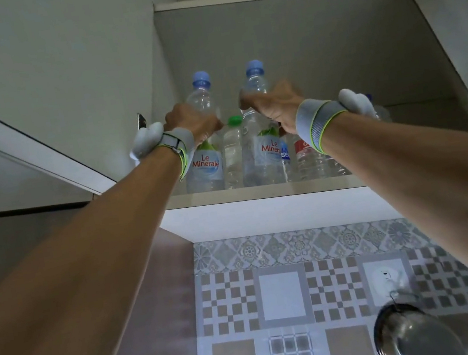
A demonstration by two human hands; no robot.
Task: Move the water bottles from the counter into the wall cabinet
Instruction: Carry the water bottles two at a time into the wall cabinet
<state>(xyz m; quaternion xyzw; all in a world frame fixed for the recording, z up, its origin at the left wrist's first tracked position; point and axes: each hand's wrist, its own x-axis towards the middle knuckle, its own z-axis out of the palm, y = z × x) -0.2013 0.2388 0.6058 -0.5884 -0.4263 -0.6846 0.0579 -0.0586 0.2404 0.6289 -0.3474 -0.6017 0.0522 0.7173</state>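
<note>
Clear plastic with pale blue caps on the two tall bottles, each label white and light blue with red "Le Minerale" lettering under a green peak. Green cap on the clear bottle between them. Red label on a bottle further right. Light grey wristbands edged in neon yellow-green. White cabinet. Grey, beige and white wall tiles in checks, squares and floral medallions.
</note>
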